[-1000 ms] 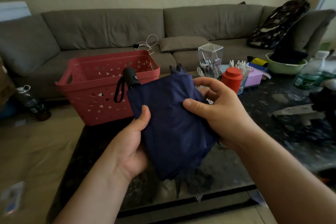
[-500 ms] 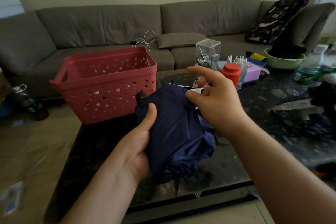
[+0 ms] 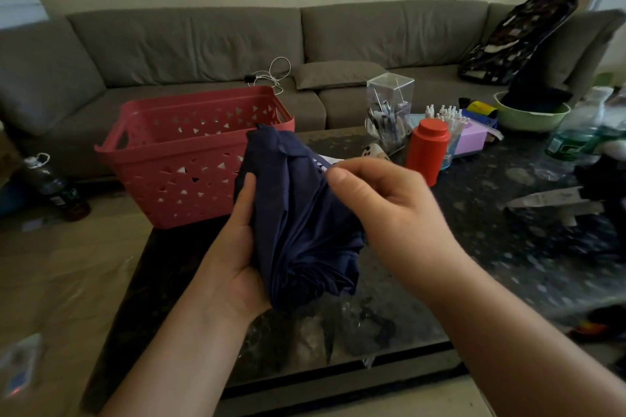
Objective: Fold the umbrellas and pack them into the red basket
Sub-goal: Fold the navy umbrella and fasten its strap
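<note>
Folding the navy umbrella [image 3: 298,213] above the counter [image 3: 508,247].
Left hand [image 3: 237,247] grips the now tighter bundle; right hand [image 3: 382,200] has shifted to pinch its strap, so securing precedes the red basket [image 3: 176,159].

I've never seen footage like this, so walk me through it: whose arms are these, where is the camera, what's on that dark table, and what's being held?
There is no machine here. The camera sits on a person's head and looks forward and down, so the two bare arms reaching in from the bottom are the wearer's own. The left hand grips a bundled navy umbrella from the side, thumb on the cloth. The right hand pinches at the fabric near its top. Both are above a dark table. On the table's far left corner stands a red basket; nothing shows inside it. Further right are a red bottle, a clear box of pens and a green bowl. A grey sofa runs behind.
</note>
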Tool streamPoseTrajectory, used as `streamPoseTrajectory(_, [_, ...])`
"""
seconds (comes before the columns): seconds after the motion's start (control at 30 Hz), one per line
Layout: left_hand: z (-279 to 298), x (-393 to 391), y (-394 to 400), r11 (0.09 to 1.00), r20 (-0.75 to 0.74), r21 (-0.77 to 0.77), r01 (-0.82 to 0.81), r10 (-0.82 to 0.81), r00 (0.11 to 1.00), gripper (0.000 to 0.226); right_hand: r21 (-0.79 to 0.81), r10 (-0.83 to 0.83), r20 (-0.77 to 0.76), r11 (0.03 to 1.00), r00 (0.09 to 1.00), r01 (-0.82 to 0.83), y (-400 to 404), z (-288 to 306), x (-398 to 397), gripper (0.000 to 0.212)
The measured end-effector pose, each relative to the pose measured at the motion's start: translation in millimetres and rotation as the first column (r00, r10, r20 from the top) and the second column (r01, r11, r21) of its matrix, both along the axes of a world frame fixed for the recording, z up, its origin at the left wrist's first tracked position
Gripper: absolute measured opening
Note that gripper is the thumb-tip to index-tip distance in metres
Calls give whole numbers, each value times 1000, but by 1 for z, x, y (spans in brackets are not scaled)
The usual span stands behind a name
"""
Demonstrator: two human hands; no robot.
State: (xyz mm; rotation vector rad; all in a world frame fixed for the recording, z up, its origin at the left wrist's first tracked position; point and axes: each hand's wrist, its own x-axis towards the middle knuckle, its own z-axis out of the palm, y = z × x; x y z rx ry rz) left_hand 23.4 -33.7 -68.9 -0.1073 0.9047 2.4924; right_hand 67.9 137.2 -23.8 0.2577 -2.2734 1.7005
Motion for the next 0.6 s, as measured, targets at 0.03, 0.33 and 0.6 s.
streamPoseTrajectory(0.03, [1,2,1,1000,-28,8,2,-2,1000,64,-33,58,106,998,993,-55,-3,1,0,27])
streamPoseTrajectory(0.33, [5,12,3,995,-134,-58,-79,70,989,73,-283,262,267,941,928,-184,-7,1,-3,20])
streamPoseTrajectory(0.6, [-23,-12,-6,991,-132,-107,-85,70,989,89,-282,182,256,954,949,-107,-4,-3,-8,12])
